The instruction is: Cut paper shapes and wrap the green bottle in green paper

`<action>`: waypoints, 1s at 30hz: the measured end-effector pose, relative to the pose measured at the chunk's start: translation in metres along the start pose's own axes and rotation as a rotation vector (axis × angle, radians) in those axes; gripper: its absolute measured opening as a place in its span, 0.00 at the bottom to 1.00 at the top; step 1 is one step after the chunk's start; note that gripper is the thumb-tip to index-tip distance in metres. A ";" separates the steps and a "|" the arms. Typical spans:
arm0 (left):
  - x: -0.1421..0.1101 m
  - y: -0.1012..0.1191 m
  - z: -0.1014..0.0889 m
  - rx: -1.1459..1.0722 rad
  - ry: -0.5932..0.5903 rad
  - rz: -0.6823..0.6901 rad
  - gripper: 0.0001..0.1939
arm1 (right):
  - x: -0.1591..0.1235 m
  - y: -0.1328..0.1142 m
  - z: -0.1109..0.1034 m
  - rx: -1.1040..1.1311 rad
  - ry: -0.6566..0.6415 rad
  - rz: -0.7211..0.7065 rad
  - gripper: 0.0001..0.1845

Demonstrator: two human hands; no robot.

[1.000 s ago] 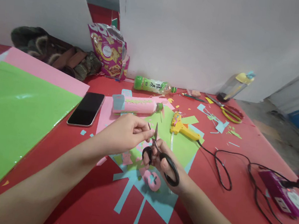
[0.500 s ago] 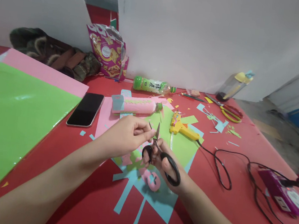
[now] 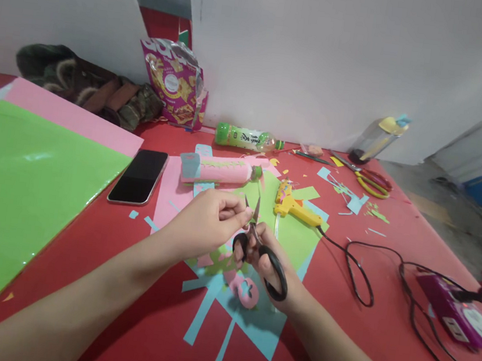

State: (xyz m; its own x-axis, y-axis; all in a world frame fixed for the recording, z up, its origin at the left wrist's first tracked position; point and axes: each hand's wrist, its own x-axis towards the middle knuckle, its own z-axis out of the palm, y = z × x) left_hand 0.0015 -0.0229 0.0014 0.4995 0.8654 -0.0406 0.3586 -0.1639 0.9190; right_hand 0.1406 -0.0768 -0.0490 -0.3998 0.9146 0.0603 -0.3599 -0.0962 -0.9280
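Observation:
My right hand (image 3: 273, 255) grips a pair of black-handled scissors (image 3: 277, 274), thumb and fingers through the loops, blades pointing up and slightly parted. Close against the blades, my left hand (image 3: 214, 218) is closed in a pinch. Something small sits at its fingertips, too little of it showing to name. Below both hands lie a pink paper ring-like piece (image 3: 248, 293) and pink scraps on a light blue paper sheet (image 3: 266, 330). Just beyond the hands rests a bottle wrapped in pink paper (image 3: 224, 171), with a light blue band and green cap.
A yellow glue gun (image 3: 296, 209) lies right of the hands, its cord running to a purple box (image 3: 457, 309). A phone (image 3: 139, 177) and green sheets (image 3: 23, 195) lie left. Behind are a green-labelled bottle (image 3: 246, 138), a snack bag (image 3: 175, 87) and red-and-yellow-handled scissors (image 3: 372, 182).
Both hands have shifted very slightly, with the scissors turning a little and the blades staying parted. The other things lie as before.

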 end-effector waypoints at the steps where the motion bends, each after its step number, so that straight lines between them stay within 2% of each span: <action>1: 0.000 0.000 0.001 -0.006 0.006 0.000 0.14 | 0.000 0.000 0.000 -0.004 0.005 -0.003 0.20; 13: 0.000 0.002 0.007 -0.092 0.049 0.011 0.14 | 0.000 0.001 0.001 -0.026 0.056 0.002 0.21; 21: -0.003 0.002 0.011 -0.077 0.085 -0.003 0.14 | -0.001 0.002 0.000 -0.039 0.043 -0.012 0.21; 30: -0.004 0.002 0.016 -0.046 0.148 0.060 0.14 | -0.001 0.001 0.000 -0.054 0.062 -0.013 0.21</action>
State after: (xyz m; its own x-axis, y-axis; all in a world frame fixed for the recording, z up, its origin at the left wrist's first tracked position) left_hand 0.0130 -0.0339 -0.0033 0.3962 0.9155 0.0700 0.2931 -0.1983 0.9353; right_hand 0.1400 -0.0775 -0.0500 -0.3419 0.9383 0.0515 -0.3185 -0.0642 -0.9458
